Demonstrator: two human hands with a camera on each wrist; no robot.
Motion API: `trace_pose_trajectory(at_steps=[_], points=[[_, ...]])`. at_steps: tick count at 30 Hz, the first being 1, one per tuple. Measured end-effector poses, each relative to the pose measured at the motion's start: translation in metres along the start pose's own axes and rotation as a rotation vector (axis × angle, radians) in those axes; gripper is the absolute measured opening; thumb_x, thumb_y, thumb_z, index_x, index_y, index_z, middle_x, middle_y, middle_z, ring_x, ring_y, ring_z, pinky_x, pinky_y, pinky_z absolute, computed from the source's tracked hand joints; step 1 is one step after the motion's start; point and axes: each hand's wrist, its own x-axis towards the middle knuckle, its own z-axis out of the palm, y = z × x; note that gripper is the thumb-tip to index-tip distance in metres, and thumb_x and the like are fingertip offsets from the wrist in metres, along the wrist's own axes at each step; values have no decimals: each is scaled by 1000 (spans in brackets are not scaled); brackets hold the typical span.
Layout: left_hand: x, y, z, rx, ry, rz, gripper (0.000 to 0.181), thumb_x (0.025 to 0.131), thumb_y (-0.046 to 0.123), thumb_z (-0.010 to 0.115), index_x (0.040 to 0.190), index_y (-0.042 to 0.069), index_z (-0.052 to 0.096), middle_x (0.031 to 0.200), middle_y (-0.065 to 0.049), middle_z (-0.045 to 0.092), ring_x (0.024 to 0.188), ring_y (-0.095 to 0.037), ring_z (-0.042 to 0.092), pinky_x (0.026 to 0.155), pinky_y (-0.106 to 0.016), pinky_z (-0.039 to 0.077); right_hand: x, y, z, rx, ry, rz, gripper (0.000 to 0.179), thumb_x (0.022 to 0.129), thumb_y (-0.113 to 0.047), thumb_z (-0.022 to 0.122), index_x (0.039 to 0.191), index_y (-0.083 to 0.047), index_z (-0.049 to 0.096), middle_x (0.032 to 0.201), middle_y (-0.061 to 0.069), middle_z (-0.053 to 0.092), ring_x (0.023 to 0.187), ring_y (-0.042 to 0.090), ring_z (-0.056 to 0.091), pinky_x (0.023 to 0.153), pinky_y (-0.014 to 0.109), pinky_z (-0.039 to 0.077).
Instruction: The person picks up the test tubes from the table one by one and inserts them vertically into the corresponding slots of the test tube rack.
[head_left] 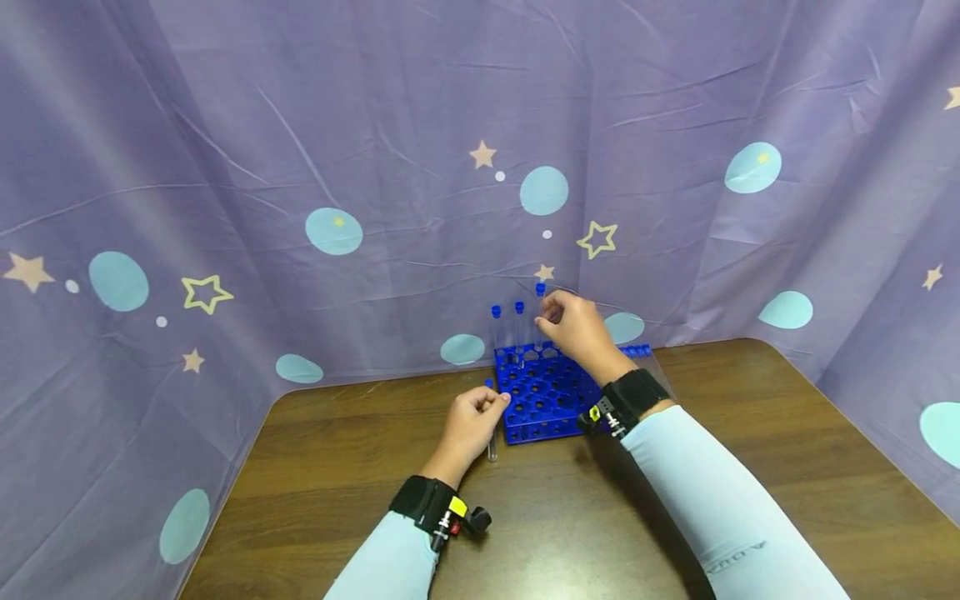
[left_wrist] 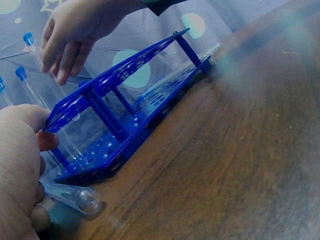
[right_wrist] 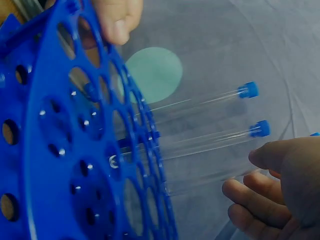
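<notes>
My left hand [head_left: 471,429] grips a clear test tube [left_wrist: 75,197]. Its rounded bottom sticks out below the curled fingers, and its blue cap [head_left: 488,383] shows above them. The thumb and forefinger are right at the left edge of a blue test tube rack [head_left: 540,429]. Over the rack's back row, my right hand [head_left: 577,329] pinches another test tube [head_left: 539,333], upright with its blue cap above the fingertips and its lower end at the rack's top plate. Two more capped tubes [head_left: 496,329] [head_left: 519,329] stand in the back row to its left.
Several blue-capped tubes [head_left: 638,351] lie at the rack's right side, partly hidden behind my right wrist. The wooden table [head_left: 360,467] ends at a purple patterned curtain [head_left: 420,250] close behind the rack.
</notes>
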Motion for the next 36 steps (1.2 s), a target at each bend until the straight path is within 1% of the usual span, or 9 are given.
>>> trace_pose_trajectory(at_steps=[7,15,22,29,33,36], points=[[1,-1,0,11,2,8,29,105,28,82,83,10,77,66,10,51,62,-6,50,65,-25,45,2,4,9,-37,-13,34,18,103,-16,85,114,-5,76,107,15,84,96,32,82,84,48,66],[1,1,0,5,-8,6,30,106,29,82,83,9,77,67,9,52,59,-5,50,65,-25,47,2,6,14,-66,-52,53,18,102,-16,84,114,-4,76,107,15,84,97,31,81,87,48,65],[1,1,0,6,2,7,31,106,29,82,83,9,77,66,9,52,59,-4,49,64,-25,45,0,8,18,-74,-59,58,16,100,-16,85,109,-5,76,104,14,84,96,32,80,88,49,65],[2,2,0,12,4,21,30,105,29,82,83,10,77,66,10,52,59,-4,49,63,-25,45,-3,8,20,-77,-74,85,14,103,-17,83,109,-6,76,105,14,84,95,31,80,86,49,64],[1,1,0,13,10,23,30,105,29,81,82,10,76,67,10,52,60,-5,49,63,-25,45,-4,8,21,-93,-94,113,15,105,-19,82,112,-7,77,108,13,83,95,30,80,86,49,64],[0,1,0,13,10,20,30,105,29,81,82,10,76,67,11,52,61,-6,50,63,-25,45,-4,9,23,-105,-105,119,16,106,-20,80,115,-7,78,110,13,84,97,30,80,87,49,65]])
